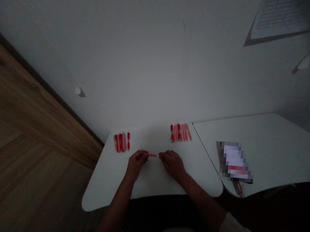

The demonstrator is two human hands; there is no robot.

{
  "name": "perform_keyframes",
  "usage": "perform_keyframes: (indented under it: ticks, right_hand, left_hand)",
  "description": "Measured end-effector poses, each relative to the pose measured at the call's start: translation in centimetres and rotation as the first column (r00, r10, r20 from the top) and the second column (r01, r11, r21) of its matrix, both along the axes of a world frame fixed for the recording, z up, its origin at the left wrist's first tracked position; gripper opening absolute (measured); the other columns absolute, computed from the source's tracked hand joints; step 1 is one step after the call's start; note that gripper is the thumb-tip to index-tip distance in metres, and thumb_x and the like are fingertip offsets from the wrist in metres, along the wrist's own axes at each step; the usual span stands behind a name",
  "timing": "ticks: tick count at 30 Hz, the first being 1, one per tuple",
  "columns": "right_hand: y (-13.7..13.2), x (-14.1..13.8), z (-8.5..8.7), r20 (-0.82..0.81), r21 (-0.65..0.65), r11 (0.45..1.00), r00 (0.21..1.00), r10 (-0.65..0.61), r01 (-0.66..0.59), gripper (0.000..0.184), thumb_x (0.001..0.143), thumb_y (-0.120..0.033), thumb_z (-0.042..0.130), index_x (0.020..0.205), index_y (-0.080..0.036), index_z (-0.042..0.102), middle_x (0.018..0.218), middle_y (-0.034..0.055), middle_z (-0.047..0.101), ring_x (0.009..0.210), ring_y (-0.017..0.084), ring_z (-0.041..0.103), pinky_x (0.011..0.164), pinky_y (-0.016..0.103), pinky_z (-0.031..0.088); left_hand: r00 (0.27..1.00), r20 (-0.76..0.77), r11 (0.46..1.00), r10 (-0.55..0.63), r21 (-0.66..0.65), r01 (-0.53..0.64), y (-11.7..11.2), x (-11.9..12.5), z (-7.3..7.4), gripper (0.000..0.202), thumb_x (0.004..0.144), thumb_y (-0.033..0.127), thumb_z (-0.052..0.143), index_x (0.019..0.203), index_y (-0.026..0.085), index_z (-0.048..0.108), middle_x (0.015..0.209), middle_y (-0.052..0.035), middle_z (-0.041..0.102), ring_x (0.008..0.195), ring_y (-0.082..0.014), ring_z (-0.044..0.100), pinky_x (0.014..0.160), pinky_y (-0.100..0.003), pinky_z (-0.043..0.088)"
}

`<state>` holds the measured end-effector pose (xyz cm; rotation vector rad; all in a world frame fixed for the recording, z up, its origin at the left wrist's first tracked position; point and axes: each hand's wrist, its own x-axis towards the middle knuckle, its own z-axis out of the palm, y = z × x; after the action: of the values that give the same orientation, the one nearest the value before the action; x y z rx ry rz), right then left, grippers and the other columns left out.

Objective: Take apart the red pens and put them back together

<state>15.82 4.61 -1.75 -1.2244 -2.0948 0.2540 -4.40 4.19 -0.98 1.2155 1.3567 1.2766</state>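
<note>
Between my two hands, a pink pen (pixel 152 154) lies level above the white table. My left hand (pixel 136 163) pinches one end of it between thumb and fingers. At the other end, which looks whitish, the fingertips of my right hand (pixel 174 164) are closed; the small part between them is mostly hidden. Beyond my left hand is a row of red and pink pens (pixel 121 142), side by side. A second row of red and pink pens (pixel 180 133) lies past my right hand, near the wall.
The white table (pixel 106 183) meets another table (pixel 270 150) at a seam on the right. A blurred phone or tablet (pixel 236 161) rests there, with a pinkish strap or cord (pixel 239 188) by it. A wall (pixel 148 58) stands behind, and wooden panelling (pixel 35 138) is at left.
</note>
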Motion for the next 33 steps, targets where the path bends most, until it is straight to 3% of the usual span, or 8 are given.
perform_keyframes:
  ticks: [14,33]
  right_hand:
    - [0.06,-0.36,-0.63,-0.079,-0.06,0.997,0.995,0.053,-0.058,0.016,0.089,-0.031,0.054,0.095,-0.019,0.062,0.084,0.0046,0.066,0.079,0.017,0.057,0.074,0.028,0.044]
    - [0.14,-0.26,-1.02,-0.079,-0.028,0.997,0.995,0.063,-0.066,0.019,0.091,-0.033,0.05,0.093,-0.02,0.064,0.083,0.0042,0.066,0.079,0.016,0.058,0.073,0.027,0.044]
  left_hand:
    - [0.992,-0.081,0.995,-0.098,-0.028,0.096,-0.37,0.39,0.67,0.029,0.073,0.037,0.067,0.092,0.016,0.066,0.066,-0.0005,0.063,0.062,-0.0109,0.056,0.061,-0.022,0.044]
    - [0.981,-0.154,0.993,-0.114,0.008,0.116,-0.23,0.43,0.44,0.025,0.074,0.037,0.065,0.087,0.016,0.066,0.064,-0.0005,0.062,0.061,-0.0117,0.056,0.061,-0.023,0.045]
